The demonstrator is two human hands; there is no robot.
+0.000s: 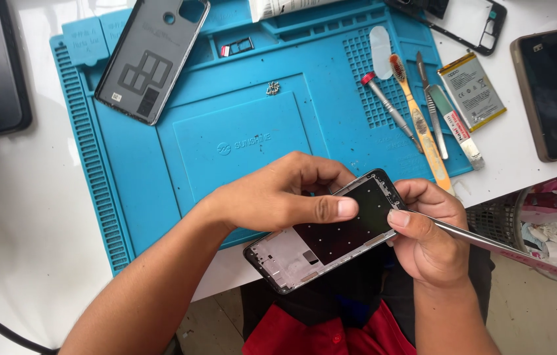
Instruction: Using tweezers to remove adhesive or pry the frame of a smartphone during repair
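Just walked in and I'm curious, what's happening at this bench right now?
A person holds an opened phone frame over the table edge, left hand gripping it from above. The right hand supports its end and pinches metal tweezers at the frame's corner. On the blue repair mat lie a grey back cover, a screwdriver and a battery.

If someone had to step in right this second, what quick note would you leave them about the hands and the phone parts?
Left hand: grips the opened phone frame, thumb across it.
Right hand: steadies the frame's end and pinches metal tweezers, tips at the upper edge.
On the blue mat: back cover, loose screws, screwdriver. Battery lies beside the mat.
Done: cover and battery out. Left: work inside the frame, reassembly.
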